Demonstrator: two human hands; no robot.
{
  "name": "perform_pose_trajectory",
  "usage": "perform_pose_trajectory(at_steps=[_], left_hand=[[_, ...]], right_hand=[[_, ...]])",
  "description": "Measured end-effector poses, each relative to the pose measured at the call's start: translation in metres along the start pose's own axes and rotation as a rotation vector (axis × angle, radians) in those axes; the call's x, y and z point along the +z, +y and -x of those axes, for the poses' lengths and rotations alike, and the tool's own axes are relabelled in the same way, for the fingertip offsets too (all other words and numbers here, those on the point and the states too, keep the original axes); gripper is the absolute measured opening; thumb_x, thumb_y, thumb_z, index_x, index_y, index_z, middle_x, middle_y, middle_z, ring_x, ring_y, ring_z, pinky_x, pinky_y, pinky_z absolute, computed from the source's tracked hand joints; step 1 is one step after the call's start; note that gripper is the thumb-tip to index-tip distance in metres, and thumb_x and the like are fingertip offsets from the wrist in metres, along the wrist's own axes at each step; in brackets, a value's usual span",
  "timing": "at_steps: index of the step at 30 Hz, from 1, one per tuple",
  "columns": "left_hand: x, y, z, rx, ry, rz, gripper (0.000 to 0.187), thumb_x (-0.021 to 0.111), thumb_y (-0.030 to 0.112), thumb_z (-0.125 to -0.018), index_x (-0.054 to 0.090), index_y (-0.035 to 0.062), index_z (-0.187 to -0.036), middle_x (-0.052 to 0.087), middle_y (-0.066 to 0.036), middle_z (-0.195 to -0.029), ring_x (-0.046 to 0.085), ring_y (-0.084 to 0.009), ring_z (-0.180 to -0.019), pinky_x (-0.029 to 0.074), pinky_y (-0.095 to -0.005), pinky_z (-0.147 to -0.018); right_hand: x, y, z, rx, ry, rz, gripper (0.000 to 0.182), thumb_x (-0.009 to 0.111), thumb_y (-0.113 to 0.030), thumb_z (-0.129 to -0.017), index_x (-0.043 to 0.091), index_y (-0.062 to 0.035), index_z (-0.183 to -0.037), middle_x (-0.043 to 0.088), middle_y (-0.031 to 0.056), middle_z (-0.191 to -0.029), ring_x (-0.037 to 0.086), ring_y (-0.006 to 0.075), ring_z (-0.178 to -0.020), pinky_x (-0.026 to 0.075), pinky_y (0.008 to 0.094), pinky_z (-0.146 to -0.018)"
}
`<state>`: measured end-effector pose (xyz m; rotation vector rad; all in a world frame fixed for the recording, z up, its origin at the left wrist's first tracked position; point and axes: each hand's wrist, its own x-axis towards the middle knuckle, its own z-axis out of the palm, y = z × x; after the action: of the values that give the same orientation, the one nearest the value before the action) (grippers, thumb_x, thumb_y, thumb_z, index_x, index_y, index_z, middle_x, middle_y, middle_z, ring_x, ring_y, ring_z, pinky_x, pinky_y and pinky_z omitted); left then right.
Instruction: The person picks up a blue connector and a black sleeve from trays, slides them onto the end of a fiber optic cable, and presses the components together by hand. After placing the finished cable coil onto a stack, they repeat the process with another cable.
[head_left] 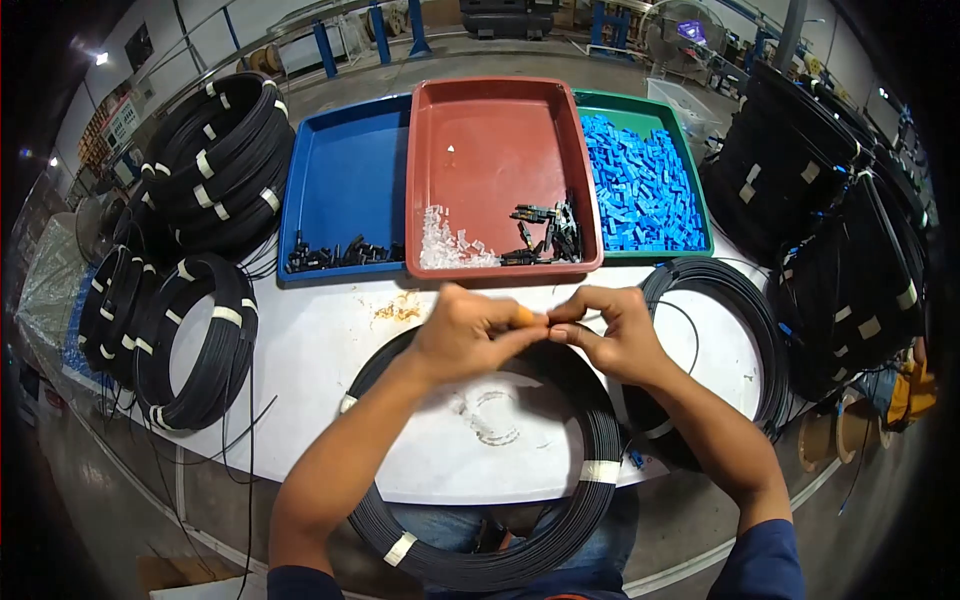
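My left hand and my right hand meet fingertip to fingertip above the table's middle. Both are closed in a pinch. Whatever sits between the fingertips is too small and too covered to make out. Something orange wraps a finger of my left hand. Below my hands lies a coil of black cable bound with white tape, its near side hanging past the table edge over my lap. To the right, another black cable coil rests on the table, a thin loop of cable rising inside it.
Behind my hands stand a blue tray with black parts, a red tray with clear and black pieces, and a green tray heaped with blue connectors. Stacked black coils flank the left; more coils rise at right.
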<state>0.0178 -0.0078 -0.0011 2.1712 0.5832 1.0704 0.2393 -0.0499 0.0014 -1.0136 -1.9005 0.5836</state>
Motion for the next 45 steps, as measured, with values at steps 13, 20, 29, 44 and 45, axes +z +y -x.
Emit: perform_pose_trajectory(at_steps=[13, 20, 29, 44, 45], left_hand=[[-0.003, 0.018, -0.001, 0.148, 0.067, 0.054, 0.013, 0.081, -0.002, -0.078, 0.078, -0.0033, -0.091, 0.078, -0.014, -0.085, 0.075, -0.0151, -0.07, 0.059, -0.0239, -0.064], [-0.004, 0.024, 0.0, 0.013, 0.119, 0.191, 0.012, 0.082, -0.002, -0.08, 0.077, -0.0062, -0.091, 0.077, -0.017, -0.085, 0.075, -0.015, -0.075, 0.061, -0.0249, -0.067], [0.001, 0.02, -0.001, 0.119, 0.077, 0.033, 0.013, 0.081, -0.003, -0.078, 0.078, -0.0036, -0.09, 0.078, -0.013, -0.085, 0.075, -0.014, -0.071, 0.06, -0.0238, -0.065], [0.001, 0.017, 0.001, 0.204, -0.012, -0.059, 0.018, 0.083, -0.003, -0.076, 0.078, -0.0037, -0.093, 0.078, -0.015, -0.086, 0.076, -0.018, -0.076, 0.061, -0.0266, -0.069], [0.001, 0.014, -0.001, 0.171, 0.053, -0.039, 0.018, 0.083, -0.003, -0.077, 0.078, -0.0039, -0.093, 0.077, -0.015, -0.086, 0.076, -0.0174, -0.075, 0.061, -0.0262, -0.07]], right_hand=[[-0.013, -0.026, 0.0, 0.121, 0.026, -0.145, 0.013, 0.077, 0.002, -0.077, 0.075, 0.0003, -0.09, 0.073, 0.0148, -0.081, 0.069, 0.0238, -0.072, 0.053, 0.0352, -0.069], [-0.005, -0.023, -0.002, -0.691, 0.297, 0.502, 0.017, 0.071, -0.001, -0.071, 0.072, -0.0027, -0.088, 0.073, 0.0079, -0.088, 0.065, 0.0248, -0.072, 0.049, 0.0387, -0.07], [-0.016, -0.023, -0.003, 0.113, -0.032, -0.129, 0.013, 0.082, 0.002, -0.074, 0.075, 0.0003, -0.085, 0.074, 0.0111, -0.078, 0.068, 0.0199, -0.069, 0.053, 0.0309, -0.066], [-0.017, -0.026, -0.002, 0.167, -0.05, -0.061, 0.011, 0.074, 0.003, -0.081, 0.074, 0.0012, -0.092, 0.073, 0.0143, -0.08, 0.068, 0.0194, -0.071, 0.053, 0.0323, -0.07], [-0.011, -0.022, 0.0, 0.064, 0.039, -0.019, 0.013, 0.075, 0.003, -0.079, 0.073, -0.0006, -0.092, 0.072, 0.0119, -0.081, 0.066, 0.0215, -0.07, 0.052, 0.0341, -0.069]])
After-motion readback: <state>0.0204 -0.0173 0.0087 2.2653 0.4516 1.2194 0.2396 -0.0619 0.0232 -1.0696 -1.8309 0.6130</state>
